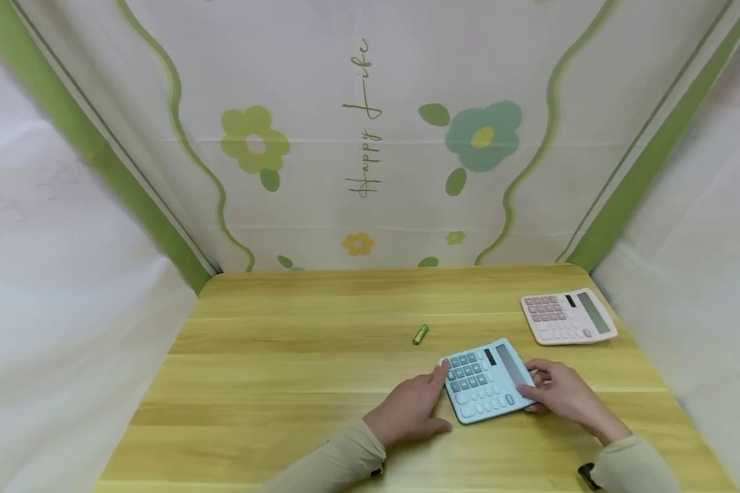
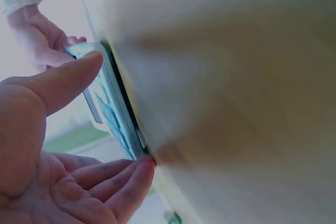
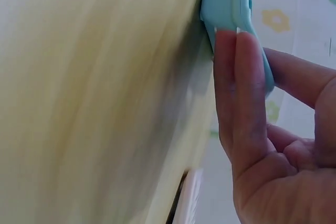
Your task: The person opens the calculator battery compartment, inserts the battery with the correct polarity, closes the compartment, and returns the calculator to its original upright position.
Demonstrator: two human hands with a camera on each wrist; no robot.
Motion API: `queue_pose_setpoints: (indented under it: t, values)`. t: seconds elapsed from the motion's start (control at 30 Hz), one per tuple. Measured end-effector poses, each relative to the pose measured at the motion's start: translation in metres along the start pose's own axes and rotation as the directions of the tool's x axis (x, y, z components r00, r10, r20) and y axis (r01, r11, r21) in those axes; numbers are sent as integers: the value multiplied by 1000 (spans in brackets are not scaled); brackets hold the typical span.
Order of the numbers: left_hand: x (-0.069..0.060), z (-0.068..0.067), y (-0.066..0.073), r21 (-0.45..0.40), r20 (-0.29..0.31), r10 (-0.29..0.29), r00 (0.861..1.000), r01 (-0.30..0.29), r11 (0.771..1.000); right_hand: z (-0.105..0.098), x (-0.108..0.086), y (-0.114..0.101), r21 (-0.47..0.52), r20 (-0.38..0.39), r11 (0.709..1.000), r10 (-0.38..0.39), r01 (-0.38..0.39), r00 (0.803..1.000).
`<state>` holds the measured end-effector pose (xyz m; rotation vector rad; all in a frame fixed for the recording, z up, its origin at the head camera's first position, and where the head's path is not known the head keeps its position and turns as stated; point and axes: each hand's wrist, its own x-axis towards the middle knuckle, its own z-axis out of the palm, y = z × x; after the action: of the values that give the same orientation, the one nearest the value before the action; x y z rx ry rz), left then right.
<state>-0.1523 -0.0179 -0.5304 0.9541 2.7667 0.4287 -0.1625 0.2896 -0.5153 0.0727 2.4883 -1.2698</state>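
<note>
A light blue calculator (image 1: 490, 380) lies face up and slightly turned on the wooden table. My right hand (image 1: 567, 394) pinches its right, display-side edge, thumb on top and fingers beneath; the right wrist view shows the fingers of that hand (image 3: 273, 145) against the calculator's underside (image 3: 226, 3). At the opposite edge, the fingertips of my left hand (image 1: 410, 411) touch the upper left corner, with the thumb spread apart below. In the left wrist view the left hand (image 2: 58, 145) has fairly straight fingers at the calculator's edge (image 2: 121, 108).
A pink calculator (image 1: 570, 317) lies at the table's right back. Behind the blue calculator is a small green battery (image 1: 421, 334). The wooden table (image 1: 271, 383) is bounded by a printed cloth (image 1: 364, 205) at the back and white cloth at both sides.
</note>
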Motion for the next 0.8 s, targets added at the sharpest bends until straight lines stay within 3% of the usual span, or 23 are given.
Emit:
queue_pose_setpoints:
  t: [0.13,0.33,0.6,0.8]
  values:
    - [8,3,8,9,45,63,997,-64,998,-15,-1,10,-21,-11,1000,11,-11,1000]
    - [31,10,22,65,103,159,982,-167,984,-43,-5,28,-81,-29,996,45,-47,999]
    - [62,18,45,85,197,184,963,-204,975,-77,-14,57,-189,-68,980,45,-57,997]
    - [78,23,68,148,278,189,942,-237,960,-95,-20,77,-160,-73,983,77,-88,994]
